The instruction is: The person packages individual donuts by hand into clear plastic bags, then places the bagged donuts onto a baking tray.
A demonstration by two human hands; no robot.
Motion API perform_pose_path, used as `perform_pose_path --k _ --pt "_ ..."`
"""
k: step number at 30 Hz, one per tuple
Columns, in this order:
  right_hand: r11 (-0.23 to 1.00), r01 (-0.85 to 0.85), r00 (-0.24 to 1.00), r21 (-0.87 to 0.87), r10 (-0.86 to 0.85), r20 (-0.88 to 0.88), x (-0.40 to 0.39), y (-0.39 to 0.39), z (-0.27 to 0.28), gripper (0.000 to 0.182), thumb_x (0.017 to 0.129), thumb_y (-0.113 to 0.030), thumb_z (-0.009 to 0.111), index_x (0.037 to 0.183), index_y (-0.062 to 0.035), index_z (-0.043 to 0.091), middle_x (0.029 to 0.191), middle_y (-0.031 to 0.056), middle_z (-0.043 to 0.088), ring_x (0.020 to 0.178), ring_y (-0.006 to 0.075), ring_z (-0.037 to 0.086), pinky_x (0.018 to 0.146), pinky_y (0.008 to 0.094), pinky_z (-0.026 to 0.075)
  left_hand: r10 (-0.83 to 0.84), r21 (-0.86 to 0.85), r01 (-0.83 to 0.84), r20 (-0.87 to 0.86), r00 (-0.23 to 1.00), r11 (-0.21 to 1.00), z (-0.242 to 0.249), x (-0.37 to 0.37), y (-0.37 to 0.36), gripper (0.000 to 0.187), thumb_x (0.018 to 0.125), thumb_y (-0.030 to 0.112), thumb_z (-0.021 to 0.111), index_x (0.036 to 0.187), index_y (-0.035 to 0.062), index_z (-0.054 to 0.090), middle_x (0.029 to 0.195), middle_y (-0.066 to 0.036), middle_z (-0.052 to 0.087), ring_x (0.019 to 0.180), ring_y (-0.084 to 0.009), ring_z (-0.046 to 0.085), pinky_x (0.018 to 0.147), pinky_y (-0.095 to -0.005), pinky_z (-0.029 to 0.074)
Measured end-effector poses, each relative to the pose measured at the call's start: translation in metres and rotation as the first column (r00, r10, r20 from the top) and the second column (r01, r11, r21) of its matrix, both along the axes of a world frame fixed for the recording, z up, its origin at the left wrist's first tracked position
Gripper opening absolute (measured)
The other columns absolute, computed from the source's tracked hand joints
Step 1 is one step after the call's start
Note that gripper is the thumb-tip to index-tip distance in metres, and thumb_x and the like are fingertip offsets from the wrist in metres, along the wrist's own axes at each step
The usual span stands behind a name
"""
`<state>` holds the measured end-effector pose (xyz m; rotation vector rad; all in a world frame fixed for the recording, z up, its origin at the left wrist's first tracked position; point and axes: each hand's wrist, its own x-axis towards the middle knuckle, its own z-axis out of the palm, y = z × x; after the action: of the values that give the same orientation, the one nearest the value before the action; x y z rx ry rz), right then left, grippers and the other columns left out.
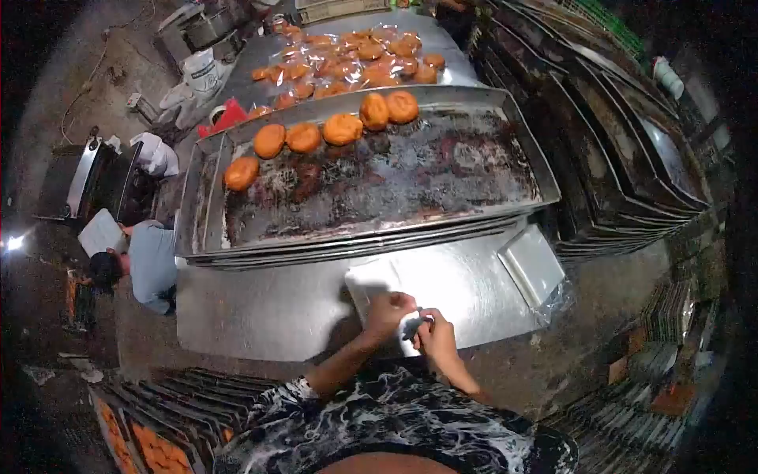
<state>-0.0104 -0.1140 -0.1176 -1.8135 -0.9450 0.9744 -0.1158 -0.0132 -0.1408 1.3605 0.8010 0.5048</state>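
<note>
Close to my body, at the front edge of the metal table (253, 296), both hands are near each other. My left hand (390, 310) is closed, thumb and fingertips pinched together; what they hold, if anything, I cannot tell. In my right hand (437, 336) the fingers are curled round a small dark object (411, 325), which sticks out toward the left hand. Brightly lit white material (371, 276) lies on the tabletop just beyond my left hand. Farther off, a large worn baking tray (379, 170) tops a stack and carries several round orange-brown buns (343, 129) along its far side.
Behind the tray lies a heap of buns in clear wrappers (347, 63). A white tray-like item (532, 265) rests at the table's right. Dark baking trays (608, 142) are stacked at the right. On the left, a person (150, 261) holds a pale flat item (101, 232).
</note>
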Motion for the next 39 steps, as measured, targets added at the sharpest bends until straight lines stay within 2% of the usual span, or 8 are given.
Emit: perform_pose_path --k 11,15,19,23,26,29,32,39 --pt "0.959 -0.277 0.889 0.066 0.229 0.396 -0.034 0.065 0.018 0.019 0.083 -0.006 0.041 0.098 -0.0002 0.051 0.052 0.0095 0.053 0.041 0.0151 0.053 0.040 0.0262 0.041 0.118 0.054 -0.120 0.044 0.992 0.991 0.018 -0.052 0.054 0.013 0.072 0.004 0.058 0.084 -0.0016 0.058 0.070 -0.009 0.060 0.064 -0.0134 0.057 0.058 -0.0250 0.045" --pt "0.969 -0.246 0.632 0.002 0.162 -0.757 -0.019 0.117 0.051 0.032 0.081 -0.012 0.042 0.109 0.0002 0.051 0.070 0.0078 0.061 0.055 0.0079 0.056 0.044 0.0227 0.043 0.177 0.661 -0.282 0.222 0.959 0.696 0.094 -0.050 0.055 0.017 0.063 -0.002 0.061 0.079 0.0035 0.063 0.078 -0.009 0.057 0.072 -0.0204 0.056 0.061 -0.0279 0.045" --pt "0.799 0.017 0.559 0.601 0.491 -0.668 -0.060 0.175 0.116 0.057 0.081 -0.041 0.049 0.120 -0.0018 0.039 0.115 0.0095 0.048 0.099 0.0153 0.050 0.077 0.0290 0.044 0.443 0.703 -0.496 0.279 0.852 0.510 0.106 -0.063 0.072 0.042 0.066 0.004 0.060 0.108 0.0102 0.053 0.086 -0.007 0.055 0.077 -0.0237 0.053 0.067 -0.0251 0.042" --pt "0.871 0.009 -0.037 0.491 0.491 -0.870 -0.104 0.207 0.100 0.064 0.079 -0.045 0.049 0.131 -0.0161 0.023 0.124 0.0077 0.041 0.107 0.0200 0.044 0.090 0.0354 0.037 0.737 -0.665 -0.461 0.675 -0.034 0.588 0.040 -0.069 0.124 0.033 0.086 0.029 0.038 0.105 0.0039 0.048 0.095 -0.012 0.053 0.091 -0.0215 0.049 0.075 -0.0284 0.045" --pt "0.710 -0.639 0.752 0.296 0.657 0.045 -0.113 0.265 0.077 0.068 0.079 -0.040 0.052 0.130 -0.0077 0.021 0.116 0.0164 0.047 0.109 0.0290 0.043 0.095 0.0395 0.030 0.722 -0.524 -0.502 0.563 0.402 0.688 0.041 -0.170 0.161 0.042 0.083 0.030 0.050 0.115 0.0039 0.042 0.096 -0.010 0.054 0.075 -0.0139 0.055 0.065 -0.0242 0.048" --pt "0.862 -0.469 0.142 0.192 -0.142 0.980 -0.093 0.401 0.055 0.068 0.072 -0.049 0.054 0.122 -0.0061 0.038 0.127 0.0205 0.033 0.107 0.0418 0.040 0.093 0.0427 0.031 0.840 -0.528 -0.730 0.530 0.116 0.433 0.074 -0.184 0.173 0.035 0.083 0.030 0.047 0.108 0.0046 0.047 0.096 -0.008 0.055 0.082 -0.0167 0.055 0.074 -0.0330 0.046" --pt "0.785 -0.557 0.058 -0.271 0.363 0.930 -0.068 0.466 0.034 0.063 0.076 -0.046 0.050 0.122 -0.0049 0.037 0.130 0.0201 0.029 0.111 0.0395 0.038 0.090 0.0460 0.031 0.781 -0.563 -0.689 0.624 0.007 0.456 0.094 -0.210 0.176 0.034 0.085 0.030 0.042 0.105 0.0041 0.049 0.095 -0.008 0.056 0.087 -0.0211 0.054 0.084 -0.0427 0.041" --pt "0.300 -0.789 0.569 0.535 0.031 0.822 -0.163 0.257 0.104 0.046 0.058 -0.017 0.066 0.102 -0.0131 0.057 0.109 0.0101 0.050 0.092 0.0295 0.045 0.079 0.0394 0.039 0.699 -0.545 -0.595 0.714 0.041 0.591 0.079 -0.207 0.178 0.047 0.085 0.027 0.031 0.125 0.0021 0.028 0.115 -0.018 0.045 0.107 -0.0330 0.044 0.090 -0.0483 0.035"
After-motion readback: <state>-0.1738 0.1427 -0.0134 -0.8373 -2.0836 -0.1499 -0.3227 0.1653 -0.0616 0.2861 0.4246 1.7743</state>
